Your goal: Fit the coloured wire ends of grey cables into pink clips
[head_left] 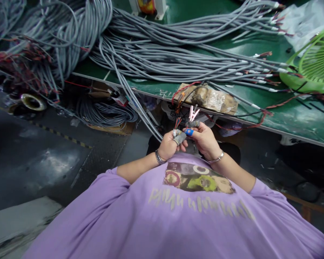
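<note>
In front of my shirt, my left hand [167, 145] is closed around the end of a grey cable, with a wrapped thumb lying across it. Thin coloured wires [177, 123] fan out just above those fingers. My right hand [207, 141] is pinched close beside it, with blue tape on the thumb and a grey wrap on the index finger. What lies between its fingertips is too small to make out. A pink clothespin [193, 113] stands right behind the right fingertips. Beyond it, a taped wooden block [217, 101] lies at the bench edge.
Long bundles of grey cables [172, 63] lie across the green bench [294, 118], with coils piled at the left. A lime-green fan [317, 64] and clear plastic bag [307, 21] are at the right. Another cable coil [105, 113] sits below the bench.
</note>
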{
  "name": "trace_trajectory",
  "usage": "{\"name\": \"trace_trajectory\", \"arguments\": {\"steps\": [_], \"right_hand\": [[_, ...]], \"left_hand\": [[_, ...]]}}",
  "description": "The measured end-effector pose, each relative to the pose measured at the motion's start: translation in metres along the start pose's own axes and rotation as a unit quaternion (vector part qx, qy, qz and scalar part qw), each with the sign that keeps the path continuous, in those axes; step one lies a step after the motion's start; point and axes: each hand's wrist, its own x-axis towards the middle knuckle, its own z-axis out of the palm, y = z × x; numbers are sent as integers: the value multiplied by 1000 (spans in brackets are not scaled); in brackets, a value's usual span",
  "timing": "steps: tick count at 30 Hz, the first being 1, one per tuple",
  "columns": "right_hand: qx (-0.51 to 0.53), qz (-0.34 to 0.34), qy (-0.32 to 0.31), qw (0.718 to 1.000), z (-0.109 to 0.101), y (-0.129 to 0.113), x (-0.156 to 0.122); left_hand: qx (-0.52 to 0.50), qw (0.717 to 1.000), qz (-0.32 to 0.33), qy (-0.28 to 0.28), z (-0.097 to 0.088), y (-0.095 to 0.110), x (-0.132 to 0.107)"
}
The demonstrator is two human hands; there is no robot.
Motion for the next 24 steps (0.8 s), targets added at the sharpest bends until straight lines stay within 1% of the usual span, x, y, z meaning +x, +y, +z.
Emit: {"name": "trace_trajectory", "arguments": {"steps": [5,8,14,16,21,24], "right_hand": [[-3,-3,37,999,5,0,-2],[1,0,47,999,8,-1,-2],[-17,-16,56,998,10,-1,-2],[-28,-24,54,998,8,-1,-3],[-67,-53,40,996,5,1,-6],[-69,-57,36,995,4,1,-7]], "left_hand": [[-9,1000,4,28,3,-1,-1],[-9,999,10,40,5,-1,-2],[-11,998,22,61,5,1,-4],[-7,999,17,51,5,1,-3],[14,1000,-16,-3,2,2,-2],[1,1000,-20,14,1,2,-1]]}}
